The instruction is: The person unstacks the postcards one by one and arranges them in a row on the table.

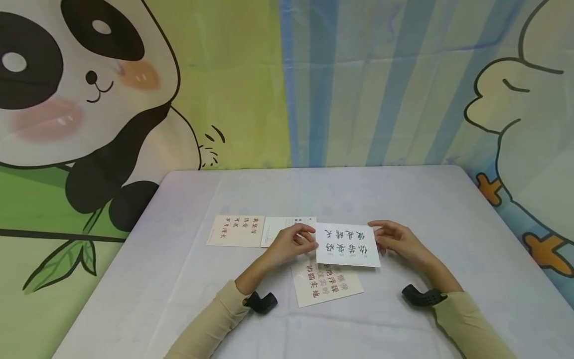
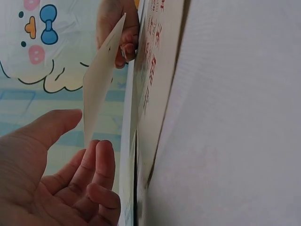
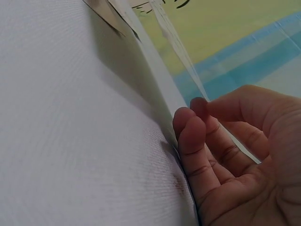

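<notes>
Showing blue bow only in left wrist view. Pinching one white card at opposite edges with left hand and right hand; counting three flat cards on bench.

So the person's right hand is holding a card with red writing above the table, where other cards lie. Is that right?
Not quite: the head view shows that the writing on the held card is black, not red. The right hand does hold it above the table, where other cards lie.
</notes>
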